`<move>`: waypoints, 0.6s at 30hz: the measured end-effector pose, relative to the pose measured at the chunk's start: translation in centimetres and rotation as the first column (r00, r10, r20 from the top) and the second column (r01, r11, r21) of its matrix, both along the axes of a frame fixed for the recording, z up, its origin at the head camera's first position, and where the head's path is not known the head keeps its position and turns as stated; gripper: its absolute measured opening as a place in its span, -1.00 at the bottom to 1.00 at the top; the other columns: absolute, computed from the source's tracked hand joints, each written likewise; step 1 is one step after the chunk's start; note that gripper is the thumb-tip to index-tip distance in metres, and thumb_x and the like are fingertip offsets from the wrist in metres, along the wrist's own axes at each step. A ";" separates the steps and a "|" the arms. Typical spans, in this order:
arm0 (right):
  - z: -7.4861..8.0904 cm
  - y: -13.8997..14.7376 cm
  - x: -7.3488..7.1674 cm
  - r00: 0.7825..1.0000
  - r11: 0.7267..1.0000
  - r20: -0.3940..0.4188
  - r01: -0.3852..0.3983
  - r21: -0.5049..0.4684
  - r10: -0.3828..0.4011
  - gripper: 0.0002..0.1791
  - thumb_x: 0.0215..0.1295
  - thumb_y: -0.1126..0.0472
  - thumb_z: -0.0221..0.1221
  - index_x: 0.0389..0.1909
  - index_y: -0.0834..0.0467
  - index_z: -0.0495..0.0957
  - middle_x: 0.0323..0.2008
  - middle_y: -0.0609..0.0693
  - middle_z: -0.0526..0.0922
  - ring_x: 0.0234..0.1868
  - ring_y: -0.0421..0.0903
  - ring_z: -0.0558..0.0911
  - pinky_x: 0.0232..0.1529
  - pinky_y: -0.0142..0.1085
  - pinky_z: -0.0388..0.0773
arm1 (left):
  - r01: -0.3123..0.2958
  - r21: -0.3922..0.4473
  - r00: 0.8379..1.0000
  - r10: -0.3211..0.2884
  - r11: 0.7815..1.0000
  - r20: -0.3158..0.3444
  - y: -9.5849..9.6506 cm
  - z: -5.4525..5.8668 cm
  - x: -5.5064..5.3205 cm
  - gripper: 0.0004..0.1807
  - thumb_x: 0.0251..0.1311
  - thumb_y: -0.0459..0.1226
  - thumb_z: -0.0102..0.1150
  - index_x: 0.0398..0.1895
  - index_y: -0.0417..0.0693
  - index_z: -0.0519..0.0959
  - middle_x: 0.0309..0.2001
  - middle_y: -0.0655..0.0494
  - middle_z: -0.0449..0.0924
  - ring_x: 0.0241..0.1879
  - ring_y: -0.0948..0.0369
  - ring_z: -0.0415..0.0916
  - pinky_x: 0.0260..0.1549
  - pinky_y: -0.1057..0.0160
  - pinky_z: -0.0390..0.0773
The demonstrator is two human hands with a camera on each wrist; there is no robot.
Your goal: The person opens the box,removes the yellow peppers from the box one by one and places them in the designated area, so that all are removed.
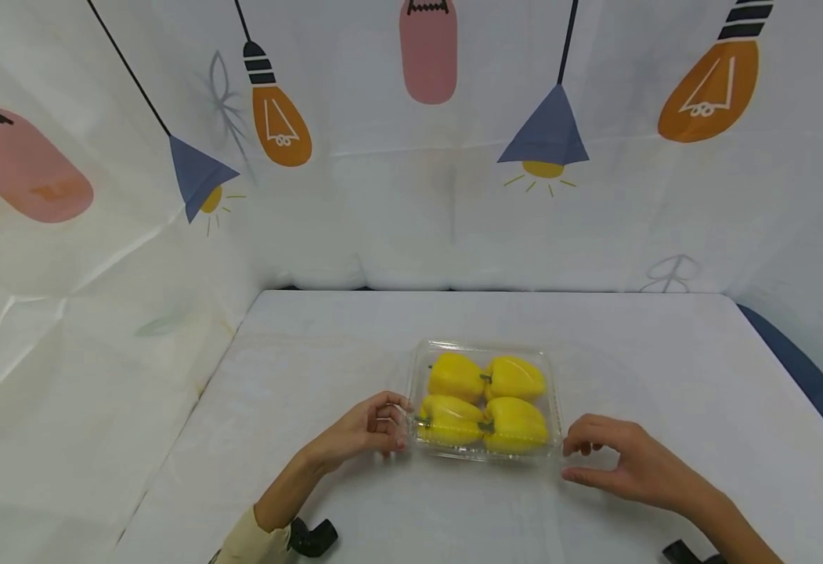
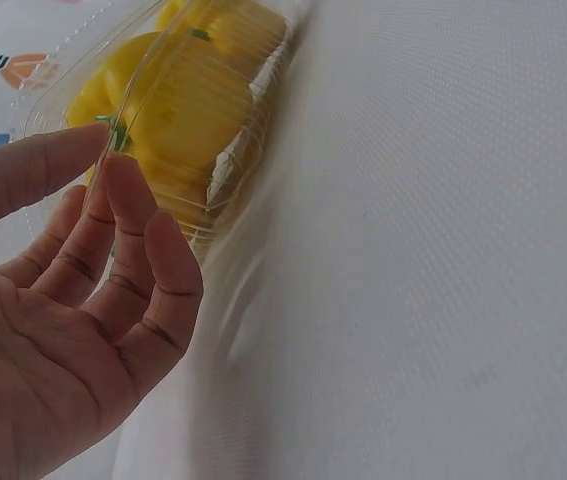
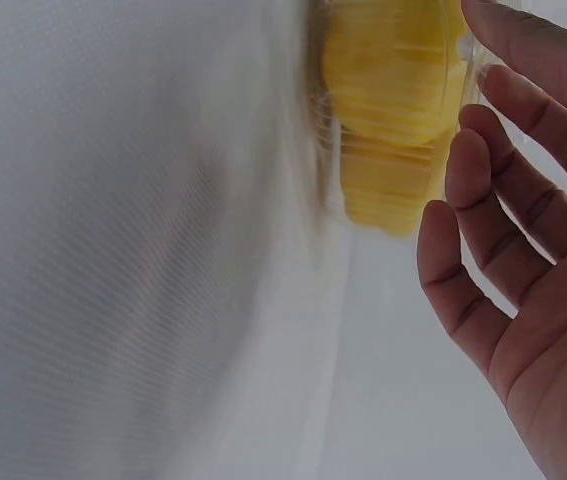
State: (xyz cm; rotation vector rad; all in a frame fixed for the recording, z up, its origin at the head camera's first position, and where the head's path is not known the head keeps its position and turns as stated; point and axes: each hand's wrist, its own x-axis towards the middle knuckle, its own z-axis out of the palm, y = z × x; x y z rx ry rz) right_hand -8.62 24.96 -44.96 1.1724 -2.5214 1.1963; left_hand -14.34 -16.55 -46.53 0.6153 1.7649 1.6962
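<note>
A clear plastic clamshell box (image 1: 481,456) sits on the white table with yellow bell peppers (image 1: 514,425) inside, seen through its lid. At its left edge is my left hand (image 1: 362,431), fingers loosely bent, thumb and index fingertips by the rim. In the left wrist view these fingertips (image 2: 128,185) overlap the rim, so whether they touch cannot be told. Just off the right edge is my right hand (image 1: 629,462), with a gap between thumb and fingers. The right wrist view shows that hand's thumb (image 3: 533,45) and index finger beside the rim, the other fingers spread and slightly bent.
The white table (image 1: 326,337) extends around the box. A white sheet (image 1: 383,196) printed with lamps and bulbs hangs behind and to the left. Something dark blue (image 1: 792,352) shows beyond the right edge. Black wrist mounts (image 1: 315,539) are near the front.
</note>
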 end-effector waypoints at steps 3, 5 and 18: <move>-0.1 -0.1 0.1 1.000 1.000 0.009 -0.005 -0.006 0.005 -0.61 -0.05 0.26 0.43 -0.22 -0.13 0.53 -0.32 -0.20 0.59 -0.35 -0.34 0.50 -0.42 -0.44 0.48 | 0.008 0.004 1.000 -0.008 1.000 0.003 0.0 0.0 0.0 -0.45 0.15 -0.44 0.19 0.20 -0.31 0.24 -0.23 -0.02 0.47 -0.35 0.11 0.51 -0.46 0.24 0.55; -0.1 -0.1 0.1 1.000 1.000 0.014 -0.008 -0.003 0.008 -0.64 -0.01 0.25 0.41 -0.22 -0.14 0.55 -0.30 -0.21 0.59 -0.34 -0.33 0.51 -0.40 -0.44 0.50 | 0.012 0.007 1.000 -0.012 1.000 0.003 0.0 0.0 0.0 -0.45 0.15 -0.45 0.19 0.20 -0.32 0.24 -0.24 -0.01 0.47 -0.36 0.10 0.50 -0.46 0.24 0.55; -0.5 -0.6 0.5 0.996 1.000 -0.090 0.025 0.009 -0.024 -0.64 -0.03 0.30 0.42 -0.28 -0.14 0.56 -0.26 -0.28 0.54 -0.31 -0.34 0.51 -0.27 -0.54 0.45 | 0.015 0.021 1.000 -0.015 1.000 0.005 0.1 0.2 -0.1 -0.43 0.14 -0.46 0.20 0.20 -0.37 0.22 -0.25 -0.02 0.48 -0.38 0.12 0.50 -0.48 0.26 0.53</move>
